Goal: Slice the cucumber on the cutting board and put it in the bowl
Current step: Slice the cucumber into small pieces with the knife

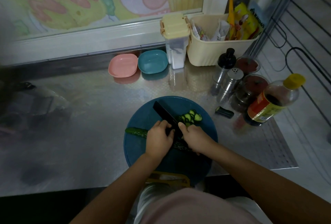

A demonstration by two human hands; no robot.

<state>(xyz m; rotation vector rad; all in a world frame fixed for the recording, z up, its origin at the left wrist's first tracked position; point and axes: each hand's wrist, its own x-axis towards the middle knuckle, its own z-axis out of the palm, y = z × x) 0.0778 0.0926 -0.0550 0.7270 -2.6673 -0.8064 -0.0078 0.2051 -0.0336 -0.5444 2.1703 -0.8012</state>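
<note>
The fingers (166,125) of the left hand (159,138) are curled down onto the long, dark green, bumpy-skinned cucumber (137,131), pinning it to the board with the knuckles close against the blade. The right hand (194,137) is wrapped round the handle of the black broad-bladed knife (164,113), thumb forward where handle meets blade. The blade stands across the cucumber and points toward 11 o'clock. The cucumber lies across the round dark blue cutting board (141,154); its uncut end reaches out to 9 o'clock and its middle is hidden under both hands. A heap of thin pale green cucumber slices (190,116) sits on the board at 1 o'clock, just beside the blade. Beyond the board on the shiny steel countertop (80,116), toward 11 o'clock, a pink rounded-square plastic bowl (123,65) and a teal bowl of the same shape (152,61) stand side by side. At 2 o'clock, a cluster of seasoning bottles (231,82) stands well apart from the board.
</note>
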